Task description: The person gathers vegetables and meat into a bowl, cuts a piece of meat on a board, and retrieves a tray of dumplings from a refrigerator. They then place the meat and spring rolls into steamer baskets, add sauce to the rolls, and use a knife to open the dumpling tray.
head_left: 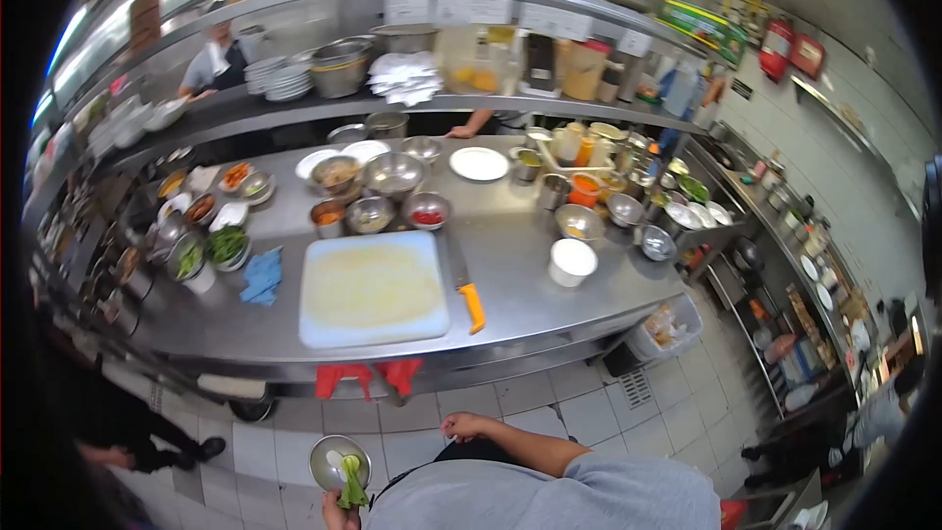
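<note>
Low at the bottom left, my left hand [340,512] is closed at the near rim of a steel bowl [324,450]. A leafy green vegetable [352,482] and something white lie in the bowl, the leaves hanging toward my hand. My right hand [465,425] hangs in front of my body, away from the counter. Its fingers are loosely bent and a little apart, with nothing seen in them. On the steel counter ahead lie a white cutting board [373,288] with yellowish stains and, to its right, a knife with an orange handle [472,307].
Steel bowls [394,175] of ingredients crowd the counter's back and left. A blue cloth [262,277] lies left of the board, a white tub [573,262] right. A lined bin [670,330] stands below the right end. Other people stand at left, lower right and behind the shelf.
</note>
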Tool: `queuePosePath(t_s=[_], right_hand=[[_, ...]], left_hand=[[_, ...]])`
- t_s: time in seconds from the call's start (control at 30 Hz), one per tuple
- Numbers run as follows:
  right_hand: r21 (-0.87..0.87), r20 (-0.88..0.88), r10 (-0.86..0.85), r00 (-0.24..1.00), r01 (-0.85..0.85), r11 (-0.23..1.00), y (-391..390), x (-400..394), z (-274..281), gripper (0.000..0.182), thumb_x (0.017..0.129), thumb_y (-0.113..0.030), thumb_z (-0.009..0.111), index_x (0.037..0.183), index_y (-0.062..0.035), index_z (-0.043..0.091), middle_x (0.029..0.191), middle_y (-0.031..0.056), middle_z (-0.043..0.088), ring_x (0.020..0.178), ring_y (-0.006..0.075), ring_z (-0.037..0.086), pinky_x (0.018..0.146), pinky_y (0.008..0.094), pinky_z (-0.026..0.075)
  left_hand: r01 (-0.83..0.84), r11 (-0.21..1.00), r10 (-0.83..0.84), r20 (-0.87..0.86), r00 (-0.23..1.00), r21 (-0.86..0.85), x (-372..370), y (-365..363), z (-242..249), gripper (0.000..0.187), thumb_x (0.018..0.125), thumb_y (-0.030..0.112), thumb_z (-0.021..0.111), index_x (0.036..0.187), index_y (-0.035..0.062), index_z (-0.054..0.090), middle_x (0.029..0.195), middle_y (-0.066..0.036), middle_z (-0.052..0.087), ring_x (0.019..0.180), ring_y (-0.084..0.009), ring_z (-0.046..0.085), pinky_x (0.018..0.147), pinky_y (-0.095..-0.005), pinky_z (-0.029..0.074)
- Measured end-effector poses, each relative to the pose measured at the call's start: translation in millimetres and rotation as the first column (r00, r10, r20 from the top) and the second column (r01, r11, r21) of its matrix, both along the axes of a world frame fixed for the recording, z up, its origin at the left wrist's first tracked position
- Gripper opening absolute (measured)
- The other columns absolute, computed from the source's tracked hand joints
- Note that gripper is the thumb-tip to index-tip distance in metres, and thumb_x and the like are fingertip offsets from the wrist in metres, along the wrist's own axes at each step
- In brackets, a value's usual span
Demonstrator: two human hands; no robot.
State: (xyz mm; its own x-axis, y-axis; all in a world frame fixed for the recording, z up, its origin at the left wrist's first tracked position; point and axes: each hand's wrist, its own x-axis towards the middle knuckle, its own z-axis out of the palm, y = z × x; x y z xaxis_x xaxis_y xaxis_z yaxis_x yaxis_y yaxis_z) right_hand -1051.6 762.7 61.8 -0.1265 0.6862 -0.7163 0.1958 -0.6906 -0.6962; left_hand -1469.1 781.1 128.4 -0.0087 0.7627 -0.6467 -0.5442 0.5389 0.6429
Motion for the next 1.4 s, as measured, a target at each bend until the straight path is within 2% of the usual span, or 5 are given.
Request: queuePosePath(t_s=[0.47,0.63,0.8,1.07,1.4], right_hand=[[0.383,-0.048,0.523,0.851,-0.468,0.797,249,-237,108,0.04,0.084,-0.004,0.058,0.124,-0.0027,0.058,0.081,0.0038,0.063,0.064,0.0103,0.057,0.057,0.0245,0.046],[0.494,0.096,0.72,0.687,-0.661,0.565,357,-363,163,0.041,0.09,-0.01,0.059,0.131,-0.0068,0.056,0.106,0.0028,0.064,0.089,0.011,0.061,0.074,0.0271,0.05],[0.372,-0.016,0.753,0.658,-0.695,0.615,454,-442,153,0.04,0.093,-0.021,0.064,0.131,-0.0105,0.056,0.108,0.0005,0.064,0.09,0.0092,0.059,0.075,0.027,0.049],[0.223,0.148,0.988,-0.034,-0.973,-0.067,483,-537,153,0.038,0.092,-0.027,0.064,0.124,-0.0068,0.06,0.099,0.0048,0.068,0.084,0.0134,0.062,0.078,0.03,0.052],[0.289,0.336,0.941,-0.025,-0.949,-0.128,403,-575,-8,0.045,0.086,-0.028,0.066,0.126,-0.0085,0.058,0.108,0.0141,0.07,0.1,0.0283,0.066,0.086,0.0383,0.052]], left_hand=[[-0.496,0.865,0.491,-0.07,0.868,-0.074,-121,-63,9,0.016,0.087,0.013,0.063,0.094,0.0106,0.049,0.088,-0.006,0.059,0.077,-0.0198,0.064,0.061,-0.0343,0.054],[-0.68,0.729,0.673,-0.099,0.733,-0.085,-169,-32,10,0.015,0.085,0.01,0.062,0.095,0.0093,0.052,0.086,-0.006,0.057,0.071,-0.0201,0.062,0.057,-0.033,0.054],[-0.679,0.721,0.686,-0.277,0.673,0.137,-233,-8,-47,0.011,0.082,0.007,0.059,0.091,0.006,0.052,0.083,-0.006,0.054,0.073,-0.0192,0.058,0.063,-0.0366,0.054],[-0.782,0.623,0.743,-0.327,0.585,0.016,-302,73,16,0.015,0.083,0.009,0.055,0.097,0.0043,0.051,0.092,-0.01,0.054,0.083,-0.0237,0.057,0.071,-0.0378,0.053],[-0.922,0.388,0.913,-0.137,0.385,-0.007,-370,100,-28,0.015,0.084,0.01,0.053,0.097,0.0045,0.048,0.096,-0.013,0.053,0.079,-0.0267,0.059,0.06,-0.0406,0.054]])
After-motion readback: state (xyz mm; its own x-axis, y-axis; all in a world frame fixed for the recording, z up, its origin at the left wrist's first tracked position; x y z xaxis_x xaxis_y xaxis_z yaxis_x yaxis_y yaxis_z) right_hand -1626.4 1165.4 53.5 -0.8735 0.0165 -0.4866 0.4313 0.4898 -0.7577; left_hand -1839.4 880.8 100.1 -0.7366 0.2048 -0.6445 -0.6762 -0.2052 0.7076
